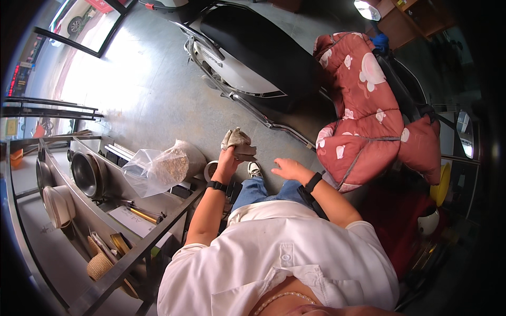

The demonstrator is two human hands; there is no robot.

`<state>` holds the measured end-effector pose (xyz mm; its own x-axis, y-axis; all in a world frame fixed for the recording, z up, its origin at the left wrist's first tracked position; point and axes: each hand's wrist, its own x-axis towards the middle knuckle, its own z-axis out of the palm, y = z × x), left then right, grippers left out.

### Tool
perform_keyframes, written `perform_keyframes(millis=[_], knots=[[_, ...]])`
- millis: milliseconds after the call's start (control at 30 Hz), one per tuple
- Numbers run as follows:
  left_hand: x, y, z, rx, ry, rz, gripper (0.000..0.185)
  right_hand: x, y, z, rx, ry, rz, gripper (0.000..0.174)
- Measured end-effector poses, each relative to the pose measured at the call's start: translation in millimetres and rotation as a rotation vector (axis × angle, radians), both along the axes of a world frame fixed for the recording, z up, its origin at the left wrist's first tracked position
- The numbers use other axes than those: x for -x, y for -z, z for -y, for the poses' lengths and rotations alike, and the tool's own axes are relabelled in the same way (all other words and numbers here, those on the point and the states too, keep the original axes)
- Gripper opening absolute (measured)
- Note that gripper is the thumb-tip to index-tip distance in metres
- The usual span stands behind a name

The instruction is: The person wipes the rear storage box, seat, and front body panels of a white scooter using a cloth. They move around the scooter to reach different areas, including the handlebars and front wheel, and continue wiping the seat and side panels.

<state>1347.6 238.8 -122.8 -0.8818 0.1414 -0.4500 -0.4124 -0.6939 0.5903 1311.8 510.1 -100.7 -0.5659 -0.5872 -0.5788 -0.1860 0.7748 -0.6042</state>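
My left hand (227,161) grips a crumpled grey-beige cloth (238,143), bunched up above the fingers, with a darker flap hanging to the right. My right hand (287,169) is held out over the floor by my right knee, fingers apart, and holds nothing. Both wrists wear black bands. Beyond my hands stands a white and black motor scooter (253,51) with a long black seat. A padded red quilt with pale animal prints (365,98) drapes over its front and handlebar.
On my left is a metal-framed shelf (174,215) with black pans (85,175), a straw hat (101,266) and a golden hand pump (143,215). A clear plastic bag of grain-like material (174,164) stands near my left hand. A white helmet (428,221) lies at the right.
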Motion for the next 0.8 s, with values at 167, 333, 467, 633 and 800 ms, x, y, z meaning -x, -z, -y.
perform_keyframes(millis=[167,333,467,633,800], knots=[[9,-18,-21,-0.277,0.019,0.203,0.048,13,10,2,0.124,0.402,0.422,0.066],[20,-16,-63,0.031,0.091,0.158,0.038,15,24,-2,0.815,0.951,0.537,0.049],[27,-2,-99,0.194,0.222,0.265,0.038,24,33,-5,0.373,0.664,-0.042,0.036],[51,60,-139,0.451,0.139,0.143,0.04,19,49,-19,0.523,0.418,0.039,0.045],[100,104,-167,1.268,0.413,-0.264,0.041,-7,109,-85,0.515,0.551,-0.149,0.053]])
